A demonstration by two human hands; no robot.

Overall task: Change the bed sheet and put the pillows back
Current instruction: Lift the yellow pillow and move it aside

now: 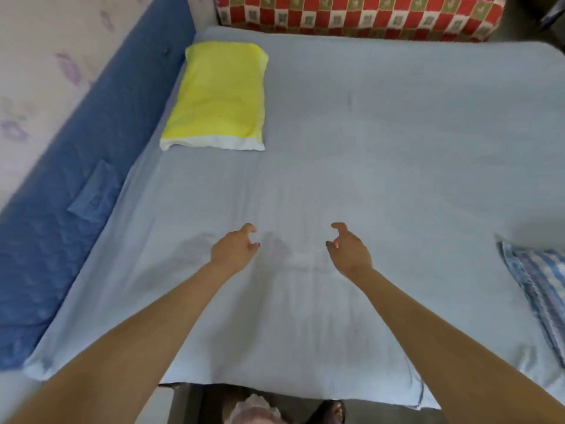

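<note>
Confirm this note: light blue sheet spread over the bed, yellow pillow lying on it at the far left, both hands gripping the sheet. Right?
One thing is off. In the head view the left hand and right hand hover over the sheet with loosely curled fingers, gripping nothing. The yellow pillow does lie on it at the far left.

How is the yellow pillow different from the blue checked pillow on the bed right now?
The yellow pillow is plain yellow with a white band at its near end; the blue checked pillow is patterned blue and white. The yellow pillow lies fully in view at the sheet's far left, while the blue checked pillow sits at the right edge, partly out of frame. Both rest on the sheet, and neither hand touches them.
</note>
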